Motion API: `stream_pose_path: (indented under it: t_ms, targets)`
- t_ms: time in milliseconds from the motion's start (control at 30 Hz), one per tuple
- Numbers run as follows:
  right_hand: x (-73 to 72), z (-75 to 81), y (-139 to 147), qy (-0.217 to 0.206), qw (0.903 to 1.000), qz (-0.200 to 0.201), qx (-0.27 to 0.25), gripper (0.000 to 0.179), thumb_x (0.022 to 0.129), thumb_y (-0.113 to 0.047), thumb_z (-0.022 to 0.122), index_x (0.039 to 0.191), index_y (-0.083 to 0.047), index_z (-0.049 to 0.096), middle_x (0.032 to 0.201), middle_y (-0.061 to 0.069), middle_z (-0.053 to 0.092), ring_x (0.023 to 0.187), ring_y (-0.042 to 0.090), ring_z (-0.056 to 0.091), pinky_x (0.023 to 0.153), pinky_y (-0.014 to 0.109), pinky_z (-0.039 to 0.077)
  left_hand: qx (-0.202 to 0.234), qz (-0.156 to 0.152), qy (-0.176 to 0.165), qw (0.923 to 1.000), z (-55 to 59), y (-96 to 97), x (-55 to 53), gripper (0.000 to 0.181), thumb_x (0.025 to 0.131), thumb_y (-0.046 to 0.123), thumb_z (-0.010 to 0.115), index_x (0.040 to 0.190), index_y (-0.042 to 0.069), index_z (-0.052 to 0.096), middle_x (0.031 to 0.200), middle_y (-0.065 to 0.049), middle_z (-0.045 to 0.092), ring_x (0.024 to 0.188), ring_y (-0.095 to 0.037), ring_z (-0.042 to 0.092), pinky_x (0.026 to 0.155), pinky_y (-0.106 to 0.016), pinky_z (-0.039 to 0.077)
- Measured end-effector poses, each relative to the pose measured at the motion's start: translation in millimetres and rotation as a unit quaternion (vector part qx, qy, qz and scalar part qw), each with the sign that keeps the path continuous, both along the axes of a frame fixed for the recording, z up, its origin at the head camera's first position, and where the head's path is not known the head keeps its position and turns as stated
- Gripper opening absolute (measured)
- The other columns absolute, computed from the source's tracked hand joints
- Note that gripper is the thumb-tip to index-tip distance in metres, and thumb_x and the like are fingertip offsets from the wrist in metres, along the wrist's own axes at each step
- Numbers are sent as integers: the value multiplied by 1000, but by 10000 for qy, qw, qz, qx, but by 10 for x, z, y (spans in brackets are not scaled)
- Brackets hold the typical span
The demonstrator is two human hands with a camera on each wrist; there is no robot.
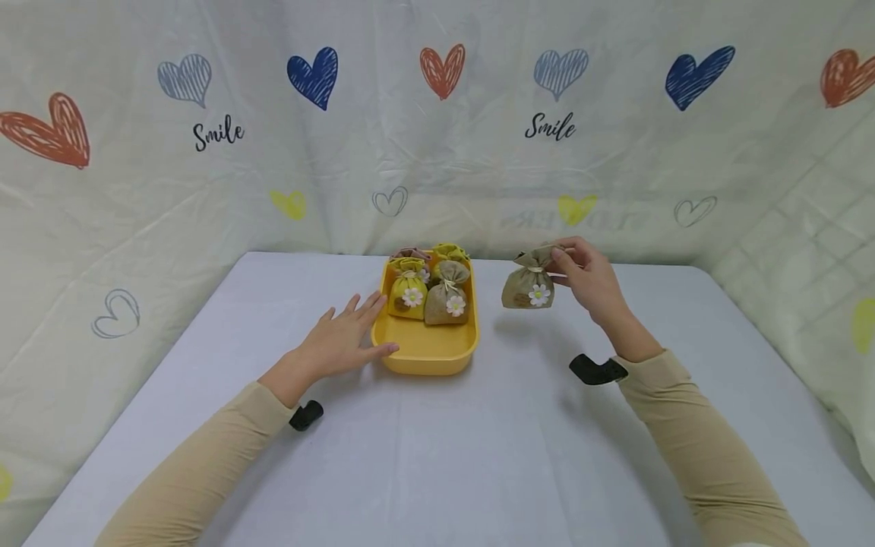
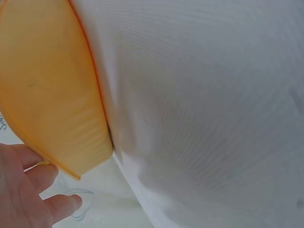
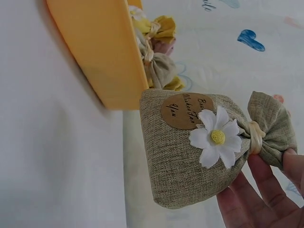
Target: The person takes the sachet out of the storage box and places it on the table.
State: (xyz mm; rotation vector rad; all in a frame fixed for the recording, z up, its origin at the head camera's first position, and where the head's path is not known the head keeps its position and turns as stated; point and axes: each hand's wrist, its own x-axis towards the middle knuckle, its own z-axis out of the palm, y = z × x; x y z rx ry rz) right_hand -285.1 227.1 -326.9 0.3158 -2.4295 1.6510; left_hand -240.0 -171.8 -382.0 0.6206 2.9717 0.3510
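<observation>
My right hand pinches the gathered top of a grey-beige cloth sachet, holding it above the table to the right of the yellow bin. A white flower and a round brown label decorate the sachet's front, plain in the right wrist view. With fingers spread, my left hand rests at the bin's left rim; the left wrist view has its fingertips right at that rim. Inside the bin's far part stand a yellow sachet, a beige sachet, another yellow one and a mauve one.
The white-covered table extends around the bin on all sides. Behind it hangs a pale curtain printed with hearts and "Smile". A black wrist device sits by the right cuff, another black one by the left.
</observation>
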Motion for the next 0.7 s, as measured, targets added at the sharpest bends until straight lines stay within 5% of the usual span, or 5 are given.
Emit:
stream_pose_path:
  t_ms: [700]
  targets:
    - [-99,-93,448,-170,9971,-726,127,34,111,-29,45,132,-3,54,113,2,59,93,-2,61,94,30,55,40,37,-63,10000,-21,2,-20,97,97,70,52,166,13,15,171,-6,12,155,-40,10,116,-71,12]
